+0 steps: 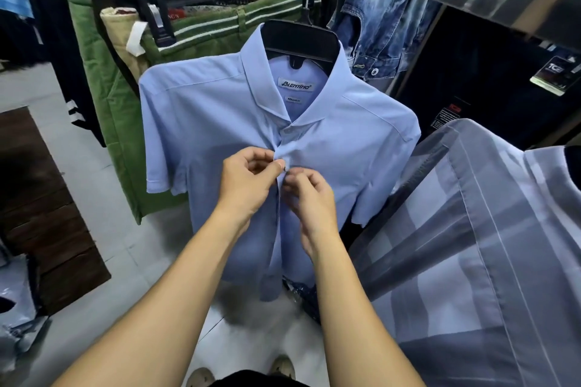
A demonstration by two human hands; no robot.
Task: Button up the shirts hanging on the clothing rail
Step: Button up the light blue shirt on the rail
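A light blue shirt (339, 148) with short sleeves hangs on a black hanger (301, 41), front facing the person, so the placket runs straight down within easy reach of both arms. The left hand (248, 179) pinches the left edge of the placket between thumb and curled fingers. The right hand (309, 195) pinches the facing edge just beside it, so the fingertips almost meet a little below the collar. Holding both edges this tightly pulls the cloth taut, probably to line a button up with its hole. The button itself is hidden under the fingertips, so I cannot tell whether it has passed through. The collar button (288, 131) above looks fastened, while the front below the hands hangs loose and slightly parted, so most of this shirt seems left to do. A grey striped shirt (471, 245) hangs close on the right, and green trousers (125, 135) hang behind on the left.
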